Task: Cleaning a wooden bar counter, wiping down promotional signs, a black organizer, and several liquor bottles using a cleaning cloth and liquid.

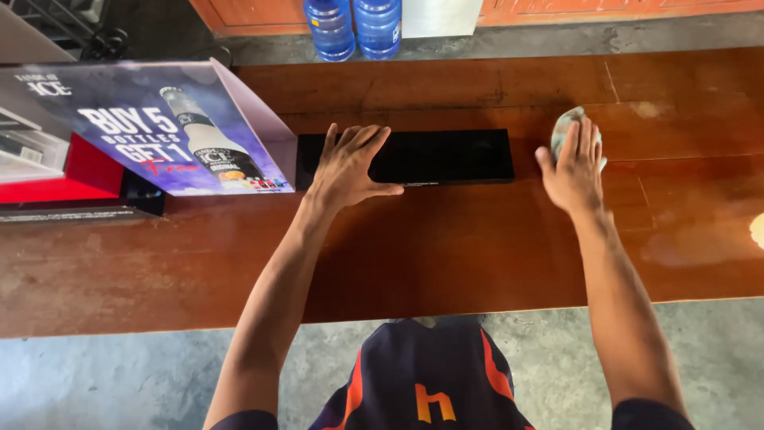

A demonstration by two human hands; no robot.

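At nine o'clock on my wooden counter [446,255] stands a slanted advertising display board [159,131] showing a bottle, with a red and black box [72,179] tucked behind its left end. Straight up at twelve o'clock, on the floor beyond the counter, two blue water jugs [354,28] stand side by side. The board's right edge sits just beside the left end of a long, flat, glossy black mat [446,155], which lies across the middle of the counter. My left hand [348,166] rests flat on that mat's left end, fingers spread and clamped on nothing. Past the mat's right end, at about two o'clock, my right hand [574,163] presses open-palmed on a small crumpled pale greenish cloth [563,127], mostly hidden under my fingers. The wood around it looks reddish-brown, worn, with pale smudges toward three o'clock.
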